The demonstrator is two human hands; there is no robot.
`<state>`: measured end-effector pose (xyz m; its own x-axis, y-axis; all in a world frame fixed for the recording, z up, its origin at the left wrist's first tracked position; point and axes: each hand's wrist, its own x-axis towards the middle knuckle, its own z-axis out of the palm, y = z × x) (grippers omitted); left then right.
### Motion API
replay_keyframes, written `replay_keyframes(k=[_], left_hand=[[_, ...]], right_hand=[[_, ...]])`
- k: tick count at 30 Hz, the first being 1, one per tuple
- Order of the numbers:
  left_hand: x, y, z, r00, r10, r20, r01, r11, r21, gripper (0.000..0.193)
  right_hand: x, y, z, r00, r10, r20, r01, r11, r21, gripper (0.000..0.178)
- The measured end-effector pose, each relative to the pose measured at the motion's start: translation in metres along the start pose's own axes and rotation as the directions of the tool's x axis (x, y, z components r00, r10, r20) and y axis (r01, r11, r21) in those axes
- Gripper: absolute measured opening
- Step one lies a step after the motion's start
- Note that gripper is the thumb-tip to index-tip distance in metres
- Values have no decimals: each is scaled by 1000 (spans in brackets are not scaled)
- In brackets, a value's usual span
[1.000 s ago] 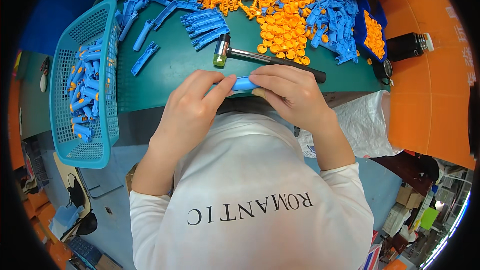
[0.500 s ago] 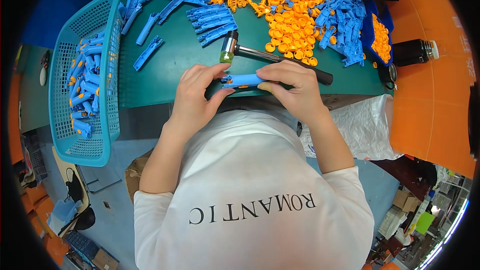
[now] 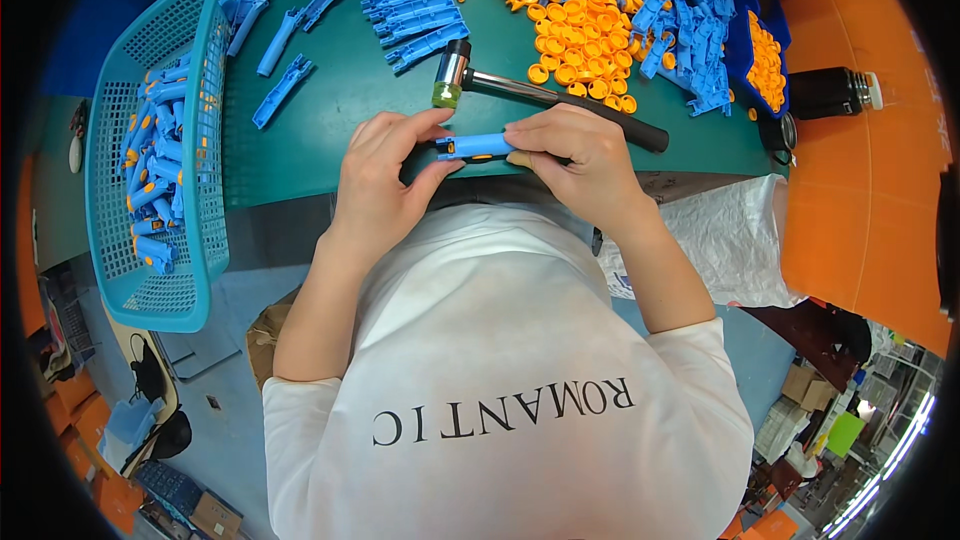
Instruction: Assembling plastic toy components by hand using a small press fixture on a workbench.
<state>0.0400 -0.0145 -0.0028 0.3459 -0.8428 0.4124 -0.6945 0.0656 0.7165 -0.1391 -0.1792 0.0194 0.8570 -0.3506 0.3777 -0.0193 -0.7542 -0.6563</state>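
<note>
Near centre, R hand (image 3: 583,152) pinches blue plastic tube (image 3: 478,146); L hand (image 3: 382,172) wide at left end. Prob. assembling; next calls for L pinch.

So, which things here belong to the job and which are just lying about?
Likely the job's: blue tube, held in the right hand, the left hand at its other end; loose blue parts; orange caps; light-blue basket; hammer.

Apparently just lying about: black bottle; white sack.
</note>
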Motion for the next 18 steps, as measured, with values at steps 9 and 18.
replay_keyframes(k=[9, 18], left_hand=[[6, -2, -5, 970, 240, 38, -241, 970, 37, 26], [-2, -9, -18, 965, 259, 33, -261, 955, 139, 23]], right_hand=[[-3, -1, 3, 999, -41, 31, 43, 996, -82, 20], [2, 6, -32, 989, -61, -132, 15, 946, -325, 29]])
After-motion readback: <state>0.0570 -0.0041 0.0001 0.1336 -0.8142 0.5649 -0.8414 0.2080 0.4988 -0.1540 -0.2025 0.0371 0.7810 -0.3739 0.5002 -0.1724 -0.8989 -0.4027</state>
